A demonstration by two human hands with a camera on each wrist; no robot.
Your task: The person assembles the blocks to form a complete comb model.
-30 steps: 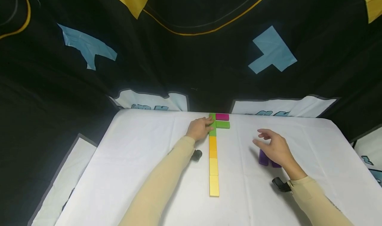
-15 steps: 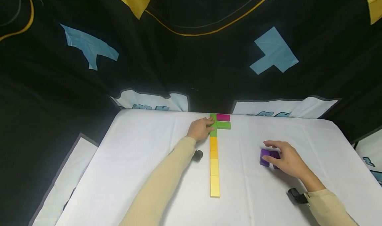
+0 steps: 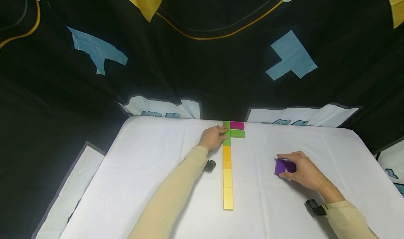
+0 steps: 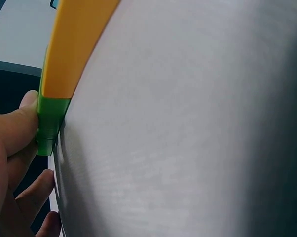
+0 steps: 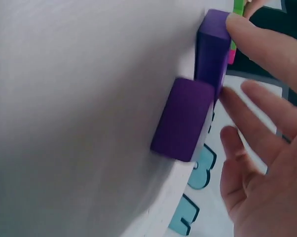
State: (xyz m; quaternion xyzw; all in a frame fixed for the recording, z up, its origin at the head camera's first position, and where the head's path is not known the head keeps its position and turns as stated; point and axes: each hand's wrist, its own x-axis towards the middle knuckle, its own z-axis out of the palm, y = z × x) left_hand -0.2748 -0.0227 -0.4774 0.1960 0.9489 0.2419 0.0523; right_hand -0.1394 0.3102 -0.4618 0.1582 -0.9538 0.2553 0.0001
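In the head view my left hand (image 3: 212,138) rests its thumb and fingers on the green blocks (image 3: 227,141) at the far end of a column of blocks. The left wrist view has the thumb against a green block (image 4: 52,116), with other fingers stretched beyond it. Off to the right, my right hand (image 3: 304,170) pinches a purple block (image 3: 279,167) by its two ends, thumb near and finger far. A second purple block (image 3: 291,166) lies just right of it, partly behind the hand. The right wrist view also has this other purple block (image 5: 183,121), untouched.
Orange blocks (image 3: 227,153) and yellow blocks (image 3: 228,198) continue the column toward me on the white table (image 3: 142,169). A magenta block (image 3: 237,125) and a green block (image 3: 237,134) lie right of its far end. A dark patterned curtain (image 3: 202,77) hangs behind the table.
My right hand has moved right and nearer to me, then its thumb and finger have closed on the left purple block. The left hand has stayed on the green blocks.
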